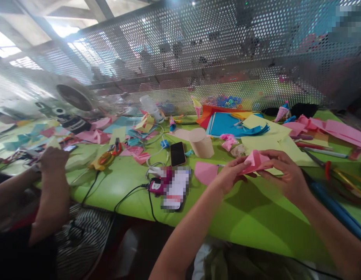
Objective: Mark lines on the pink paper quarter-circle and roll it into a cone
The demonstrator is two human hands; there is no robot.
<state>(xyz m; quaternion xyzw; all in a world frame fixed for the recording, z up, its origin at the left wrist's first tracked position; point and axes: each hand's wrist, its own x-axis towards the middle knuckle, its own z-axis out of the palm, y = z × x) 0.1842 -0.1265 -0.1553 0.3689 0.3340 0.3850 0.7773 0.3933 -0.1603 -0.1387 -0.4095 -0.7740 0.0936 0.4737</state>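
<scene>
A small folded piece of pink paper point(258, 161) is held up between my two hands over the green table. My left hand point(234, 171) pinches its left edge, thumb on top. On the other side, my right hand point(281, 169) grips the right edge between thumb and fingers. Flat on the table just left of my left hand lies a rounded pink paper piece point(206, 173). Behind my hands are pale yellow sheets point(268, 136), a crumpled pink piece point(228, 142) and a beige paper cup point(201, 142).
Nearby lie a dark phone point(178, 154), a lit phone point(177, 188) and a magenta glue gun point(160, 184) with a cable. Scissors point(348, 181) and a blue tool point(339, 210) lie right. Blue sheets point(227, 125) sit behind. Another person's hand point(53, 158) works at left. A perforated screen point(198, 58) stands behind.
</scene>
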